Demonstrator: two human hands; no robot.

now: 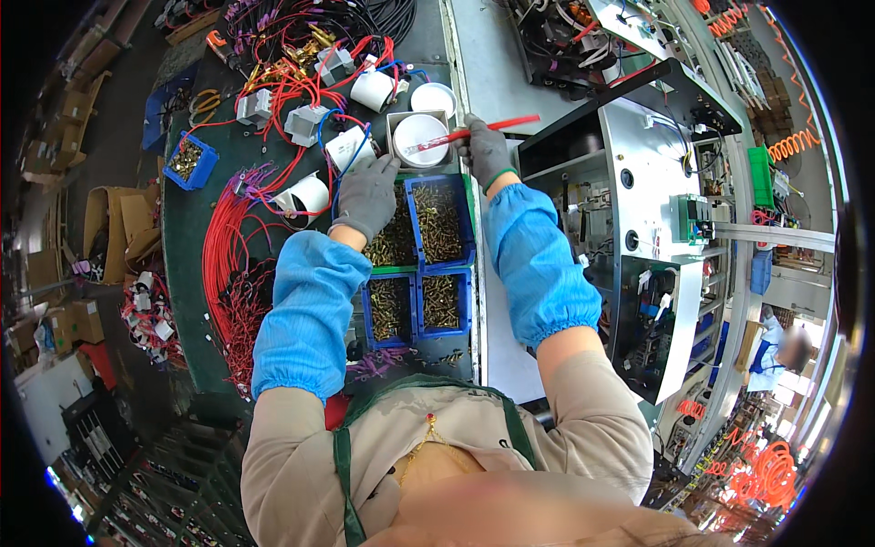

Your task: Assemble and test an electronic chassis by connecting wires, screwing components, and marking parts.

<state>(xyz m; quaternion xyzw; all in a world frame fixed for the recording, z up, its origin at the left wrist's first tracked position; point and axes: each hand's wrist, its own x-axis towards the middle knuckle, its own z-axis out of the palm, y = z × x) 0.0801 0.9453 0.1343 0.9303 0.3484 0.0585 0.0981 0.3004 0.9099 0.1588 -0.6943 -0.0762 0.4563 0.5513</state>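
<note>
My right hand point(486, 152), in a grey glove, is closed around a thin red stick point(506, 123). The stick's lower end reaches into a white round tub point(419, 139), which sits in a small square box point(393, 125). My left hand point(367, 196), also gloved in grey, is at the box's near left corner with its fingers bent together. Whatever its fingertips may hold is hidden. Just left of it are a white cylindrical part point(349, 149) and blue wires. Below both hands, blue bins point(471, 239) hold many small brass-coloured fasteners.
A round white lid point(434, 98) lies behind the tub. White and grey parts with red wires point(301, 123) spread across the dark green bench, beside a red wire bundle point(219, 251). A small blue bin point(202, 170) stands at left. A metal cabinet point(583, 173) is close on the right.
</note>
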